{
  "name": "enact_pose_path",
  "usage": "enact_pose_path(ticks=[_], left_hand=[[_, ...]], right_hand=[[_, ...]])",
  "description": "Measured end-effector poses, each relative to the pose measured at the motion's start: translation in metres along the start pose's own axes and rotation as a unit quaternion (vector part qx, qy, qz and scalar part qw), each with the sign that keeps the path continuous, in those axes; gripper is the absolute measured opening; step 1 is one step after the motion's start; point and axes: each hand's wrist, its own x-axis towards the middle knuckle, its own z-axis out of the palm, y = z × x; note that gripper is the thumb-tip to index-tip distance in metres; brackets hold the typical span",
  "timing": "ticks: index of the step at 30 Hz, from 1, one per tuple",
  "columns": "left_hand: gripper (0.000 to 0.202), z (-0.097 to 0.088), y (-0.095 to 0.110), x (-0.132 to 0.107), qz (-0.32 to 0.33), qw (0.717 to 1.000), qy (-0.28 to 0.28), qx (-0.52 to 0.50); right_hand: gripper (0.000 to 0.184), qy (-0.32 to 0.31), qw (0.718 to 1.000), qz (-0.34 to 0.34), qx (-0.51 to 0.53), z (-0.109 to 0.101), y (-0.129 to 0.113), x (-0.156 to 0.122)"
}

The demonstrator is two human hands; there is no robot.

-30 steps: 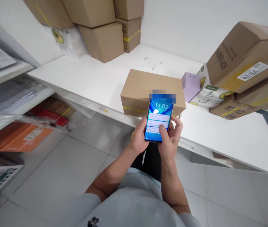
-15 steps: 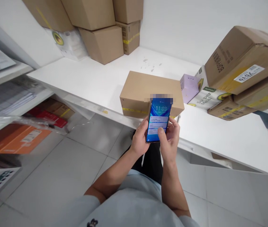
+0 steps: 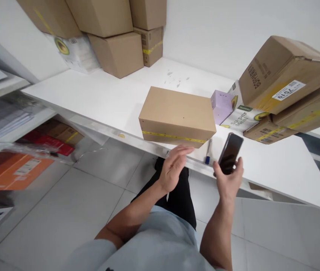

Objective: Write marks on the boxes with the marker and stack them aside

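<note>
A dark phone [image 3: 230,153] is gripped by the right hand [image 3: 228,180] over the table [image 3: 275,165] edge; the left hand [image 3: 174,167] is spread, empty (pen [image 3: 208,151] at 10 o'clock). A flat, gentle set-down is advised.

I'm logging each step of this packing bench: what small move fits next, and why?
Probably set the phone down on the white table: its screen is dark, only the right hand holds it, and the open left hand reaches toward the cardboard box.
</note>
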Motion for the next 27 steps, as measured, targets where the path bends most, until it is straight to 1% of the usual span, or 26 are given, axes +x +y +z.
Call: enact_pose_path(ticks=[2,3,4,6,9,12,14,16,17,18,19,20,22,24,27], left_hand=[[0.023,-0.013,0.004,0.004,0.012,0.997,0.081,0.017],[0.021,-0.019,0.004,0.007,0.014,0.992,0.121,0.018],[0.02,-0.025,0.003,0.009,0.02,0.987,0.156,0.023],[0.021,-0.039,-0.001,0.014,0.047,0.976,0.206,0.047],[0.023,-0.058,-0.011,0.022,0.088,0.959,0.254,0.09],[0.027,-0.073,-0.016,0.029,0.109,0.944,0.29,0.112],[0.03,-0.08,-0.016,0.033,0.114,0.936,0.311,0.118],[0.034,-0.085,-0.016,0.036,0.112,0.931,0.327,0.12],[0.036,-0.086,-0.016,0.037,0.112,0.929,0.332,0.121],[0.037,-0.087,-0.016,0.038,0.113,0.928,0.334,0.12],[0.039,-0.088,-0.017,0.039,0.114,0.927,0.336,0.119],[0.041,-0.088,-0.018,0.04,0.113,0.927,0.337,0.118],[0.044,-0.087,-0.019,0.04,0.105,0.928,0.337,0.123],[0.046,-0.087,-0.02,0.041,0.095,0.928,0.336,0.132],[0.049,-0.089,-0.022,0.041,0.09,0.925,0.339,0.145]], right_hand=[[0.105,0.032,0.99,0.03,-0.134,-0.008,0.013,0.021],[0.105,0.033,0.982,0.045,-0.182,-0.011,0.018,0.03],[0.105,0.02,0.975,0.051,-0.217,-0.014,0.022,0.038],[0.105,-0.008,0.963,0.063,-0.262,-0.018,0.029,0.051],[0.102,-0.026,0.953,0.079,-0.291,-0.021,0.039,0.062],[0.094,-0.01,0.949,0.092,-0.302,-0.021,0.048,0.068],[0.087,0.014,0.948,0.087,-0.304,-0.018,0.052,0.069],[0.077,0.06,0.952,0.044,-0.298,-0.012,0.053,0.068],[0.07,0.077,0.953,0.003,-0.292,-0.008,0.051,0.068],[0.062,0.079,0.954,-0.047,-0.286,-0.003,0.049,0.067],[0.054,0.061,0.952,-0.101,-0.283,0.002,0.045,0.068],[0.048,0.027,0.946,-0.15,-0.285,0.008,0.04,0.068],[0.046,-0.06,0.923,-0.224,-0.308,0.019,0.03,0.071],[0.049,-0.126,0.892,-0.262,-0.345,0.029,0.02,0.074],[0.047,-0.189,0.847,-0.312,-0.386,0.04,0.01,0.08]])
